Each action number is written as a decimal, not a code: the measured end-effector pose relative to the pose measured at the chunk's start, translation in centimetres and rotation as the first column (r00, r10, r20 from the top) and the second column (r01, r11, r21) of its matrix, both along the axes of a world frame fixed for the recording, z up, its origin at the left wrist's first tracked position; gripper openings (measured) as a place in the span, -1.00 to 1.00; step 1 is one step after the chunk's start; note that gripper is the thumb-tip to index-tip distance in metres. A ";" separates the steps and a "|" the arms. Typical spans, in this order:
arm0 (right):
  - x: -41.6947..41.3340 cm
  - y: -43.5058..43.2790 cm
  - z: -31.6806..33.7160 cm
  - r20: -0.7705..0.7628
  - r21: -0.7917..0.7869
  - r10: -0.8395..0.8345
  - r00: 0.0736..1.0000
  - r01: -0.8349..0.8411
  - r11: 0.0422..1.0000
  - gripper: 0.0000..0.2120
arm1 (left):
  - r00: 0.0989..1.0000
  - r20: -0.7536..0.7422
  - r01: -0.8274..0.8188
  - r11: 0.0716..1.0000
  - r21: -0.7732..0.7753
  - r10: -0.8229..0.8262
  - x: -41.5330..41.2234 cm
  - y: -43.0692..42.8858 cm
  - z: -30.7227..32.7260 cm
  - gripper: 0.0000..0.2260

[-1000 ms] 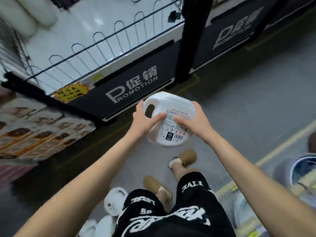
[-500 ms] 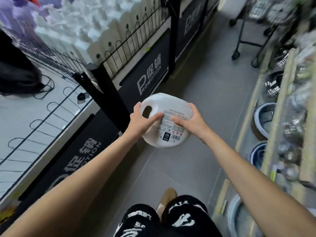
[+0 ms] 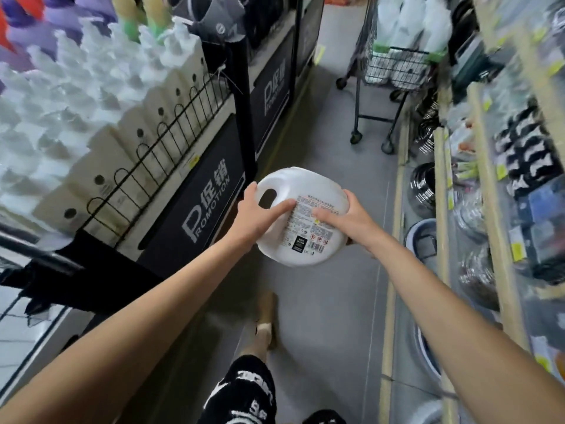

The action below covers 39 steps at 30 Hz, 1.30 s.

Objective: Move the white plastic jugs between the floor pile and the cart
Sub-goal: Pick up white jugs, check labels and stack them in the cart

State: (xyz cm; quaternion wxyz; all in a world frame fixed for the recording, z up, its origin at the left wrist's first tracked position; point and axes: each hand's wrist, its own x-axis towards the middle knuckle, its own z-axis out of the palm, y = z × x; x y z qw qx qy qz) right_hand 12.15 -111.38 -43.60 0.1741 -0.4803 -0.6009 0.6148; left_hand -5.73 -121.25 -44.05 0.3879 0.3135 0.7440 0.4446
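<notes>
Nearest to the camera, below the grip, are black shorts [image 3: 244, 393] with white letters and one tan slipper [image 3: 266, 316] on the grey floor [image 3: 324, 307]. Both bare arms reach forward from there.

The left hand [image 3: 255, 217] and the right hand [image 3: 350, 223] grasp one white jug [image 3: 301, 240] between them, each on its own side. The left thumb lies across the face beside the handle hole, and the right thumb presses on the printed label. The other fingers go behind the jug and are mostly hidden. The jug is in the air above the floor, touching nothing else, with the label face turned up to the camera.

Left of the grip stands a black panel [image 3: 203, 206] with the word "PROMOTION". Above it a low wire fence [image 3: 159, 142] holds many white pump bottles [image 3: 91, 87] in close rows.

Right of the grip runs a shelf [image 3: 489, 191]. On its lowest level sits a basin [image 3: 423, 240], and beyond it some shiny metal pots [image 3: 423, 185]. The higher goods are too blurred to name.

Far beyond the grip, at the end of the aisle, stands a wire cart [image 3: 397, 68] on wheels. Its basket holds white containers [image 3: 406, 22] with green bands, packed upright. The floor between the jug and the cart is open.
</notes>
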 end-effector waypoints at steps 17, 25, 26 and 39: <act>-7.0 27.8 3.9 -0.050 -0.028 -0.328 0.943 0.327 0.945 -0.43 | 0.958 0.032 0.282 0.959 0.034 -0.283 -8.9 33.6 4.7 -0.13; -6.2 44.9 1.5 -0.017 -0.051 -0.314 0.949 0.312 0.949 -0.33 | 0.960 0.028 0.276 0.961 0.022 -0.277 -7.8 50.2 3.5 -0.25; -6.1 47.2 1.6 -0.019 -0.049 -0.309 0.951 0.308 0.950 -0.35 | 0.962 0.029 0.270 0.963 0.018 -0.271 -7.6 52.4 3.5 -0.25; -9.7 71.5 2.2 -0.030 -0.038 -0.191 0.981 0.190 0.981 -0.36 | 0.985 -0.022 0.169 0.985 0.036 -0.169 -10.8 74.6 3.7 -0.19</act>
